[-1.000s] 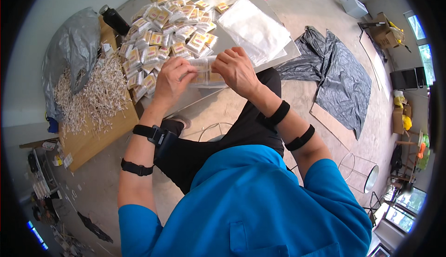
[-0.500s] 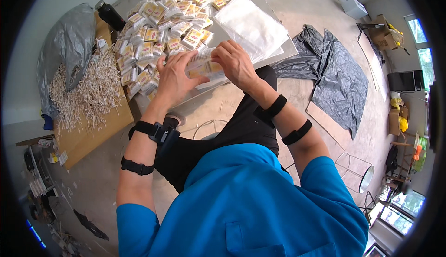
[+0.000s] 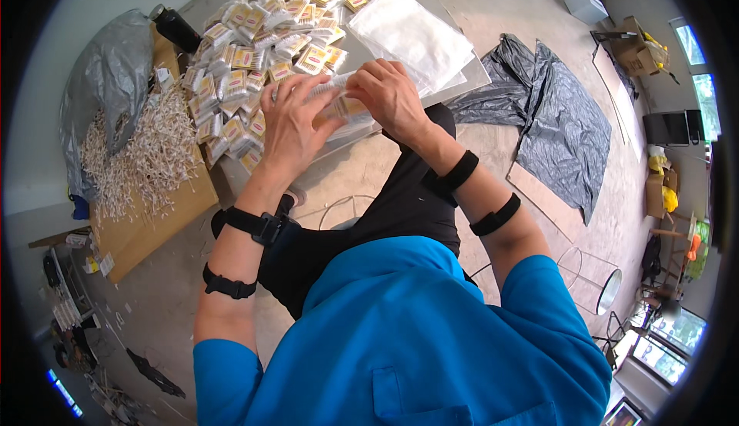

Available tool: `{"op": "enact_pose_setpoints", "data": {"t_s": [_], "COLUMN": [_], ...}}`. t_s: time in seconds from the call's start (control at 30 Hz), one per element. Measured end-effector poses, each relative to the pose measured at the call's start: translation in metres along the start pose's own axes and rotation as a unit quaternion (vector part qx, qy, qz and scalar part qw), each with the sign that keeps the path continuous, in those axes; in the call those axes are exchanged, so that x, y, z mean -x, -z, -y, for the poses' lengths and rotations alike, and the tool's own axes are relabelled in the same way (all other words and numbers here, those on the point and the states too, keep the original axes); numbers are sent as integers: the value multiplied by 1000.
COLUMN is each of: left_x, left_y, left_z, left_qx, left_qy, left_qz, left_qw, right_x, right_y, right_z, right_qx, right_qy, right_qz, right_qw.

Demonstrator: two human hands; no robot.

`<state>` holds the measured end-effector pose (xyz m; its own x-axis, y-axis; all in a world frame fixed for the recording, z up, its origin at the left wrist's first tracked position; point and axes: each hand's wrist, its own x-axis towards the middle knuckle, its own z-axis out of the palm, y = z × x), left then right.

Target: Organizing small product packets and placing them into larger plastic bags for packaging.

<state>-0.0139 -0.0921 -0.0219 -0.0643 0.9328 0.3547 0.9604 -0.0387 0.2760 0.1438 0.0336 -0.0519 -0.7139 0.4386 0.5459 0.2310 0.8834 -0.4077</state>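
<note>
small clear plastic packet with yellow-and-white contents (image 3: pixel 339 103) held over near edge of grey bench (image 3: pixel 469 80) | long axis runs left-right between hands | left hand (image 3: pixel 292 122) fingers pinch left end | right hand (image 3: pixel 389 95) fingers grasp right end | both equally near

1. Left hand (image 3: pixel 291 122) and right hand (image 3: pixel 390 95) grip a small clear plastic packet (image 3: pixel 339 103) together above the grey table edge (image 3: pixel 462 80).
2. A heap of small yellow-labelled clear packets (image 3: pixel 254 49) lies just beyond.
3. Pale loose sticks (image 3: pixel 142 160) cover brown cardboard (image 3: pixel 146 230).
</note>
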Motion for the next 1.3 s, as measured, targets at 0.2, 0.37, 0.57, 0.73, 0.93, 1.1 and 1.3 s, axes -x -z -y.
{"op": "enact_pose_setpoints", "data": {"t_s": [0.2, 0.37, 0.57, 0.73, 0.93, 1.1, 1.3], "left_x": [-2, -18, -38, -36, -22, -24, -21], "left_y": [-16, -22, -24, -37, -46, -45, -38], "left_z": [2, 7, 33, 37, 34, 26, 23], "left_qx": [121, 83, 129, 134, 140, 122, 93], "left_qy": [23, -28, -65, -47, -43, -45, -47], "left_qz": [9, -9, 34, 33, 33, 24, 24], "left_qw": [992, 996, 989, 989, 989, 991, 994], "right_x": [3, -2, -16, -10, 9, 10, 12], "right_y": [10, 1, -18, -31, -38, -31, -26], "right_z": [-2, -21, -33, -40, -38, -38, -32], "right_qx": [-5, -26, -9, -12, -30, -24, -20], "right_qy": [17, -23, 23, 41, 31, 32, 29], "right_qz": [43, 82, 31, 5, 9, 2, 9], "right_qw": [999, 996, 999, 999, 999, 999, 999]}}
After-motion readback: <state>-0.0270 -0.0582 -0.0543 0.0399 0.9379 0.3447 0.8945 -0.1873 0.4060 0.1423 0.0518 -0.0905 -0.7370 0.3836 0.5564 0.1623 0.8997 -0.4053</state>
